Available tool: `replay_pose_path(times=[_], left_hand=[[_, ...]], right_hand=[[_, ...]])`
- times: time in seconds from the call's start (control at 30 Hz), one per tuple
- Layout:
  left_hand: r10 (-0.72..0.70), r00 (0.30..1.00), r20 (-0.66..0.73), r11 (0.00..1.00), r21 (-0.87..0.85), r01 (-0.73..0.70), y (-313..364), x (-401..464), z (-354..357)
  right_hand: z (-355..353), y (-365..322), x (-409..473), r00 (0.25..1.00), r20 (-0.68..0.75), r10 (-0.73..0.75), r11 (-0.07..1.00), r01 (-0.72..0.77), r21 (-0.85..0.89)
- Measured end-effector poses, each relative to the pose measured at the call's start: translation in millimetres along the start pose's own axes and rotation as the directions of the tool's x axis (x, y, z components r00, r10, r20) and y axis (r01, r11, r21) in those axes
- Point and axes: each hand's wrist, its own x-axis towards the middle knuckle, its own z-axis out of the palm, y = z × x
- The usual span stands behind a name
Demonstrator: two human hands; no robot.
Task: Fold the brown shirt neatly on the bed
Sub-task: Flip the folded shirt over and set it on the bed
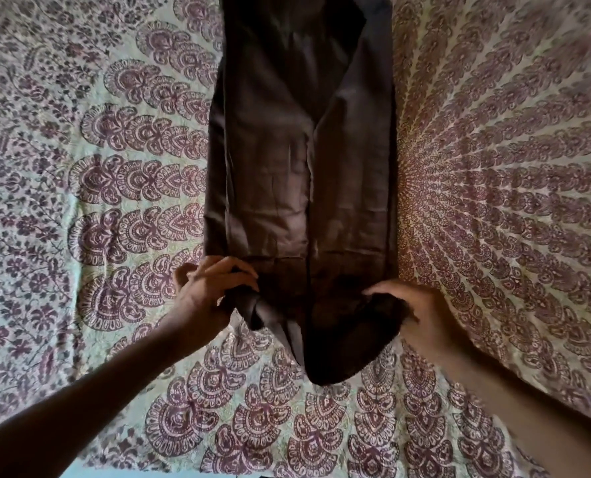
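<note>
The brown shirt (301,160) lies as a long narrow strip down the middle of the bed, both sides folded inward so they meet along a centre seam. Its far end runs out of view at the top. My left hand (211,288) grips the near left corner of the strip, fingers closed on bunched cloth. My right hand (414,312) pinches the near right corner. Between my hands the near end is lifted slightly, and a loose fold of it droops toward me.
The bed is covered by a cream bedspread (114,188) printed with maroon paisley and feather patterns, spreading wide on both sides of the shirt. The bed's near edge (80,472) shows at the bottom left.
</note>
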Motion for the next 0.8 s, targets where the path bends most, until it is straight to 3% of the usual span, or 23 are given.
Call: replay_pose_path(times=[0.07,0.17,0.33,0.5,0.67,0.8], left_hand=[[-0.173,0.984,-0.045,0.967,-0.198,0.161,7,23,-13],[-0.434,0.9,-0.043,0.757,-0.559,0.338,19,75,-36],[-0.568,0.805,-0.171,0.745,-0.523,0.415,-5,166,-56],[-0.697,0.706,-0.124,0.688,-0.393,0.611,-35,200,-37],[-0.708,0.691,-0.143,0.688,-0.36,0.63,-30,195,-31],[-0.72,0.68,-0.14,0.676,-0.364,0.641,-31,196,-33]], right_hand=[[-15,-22,18,0.99,-0.054,0.132,0.966,-0.116,0.232],[-41,-40,67,0.975,-0.14,0.174,0.918,-0.109,0.382],[-68,-21,180,0.934,-0.207,0.291,0.893,-0.188,0.408],[-54,5,249,0.903,-0.183,0.39,0.898,-0.328,0.295],[-43,13,236,0.872,-0.283,0.4,0.912,-0.348,0.216],[-37,6,235,0.827,-0.364,0.428,0.895,-0.333,0.298]])
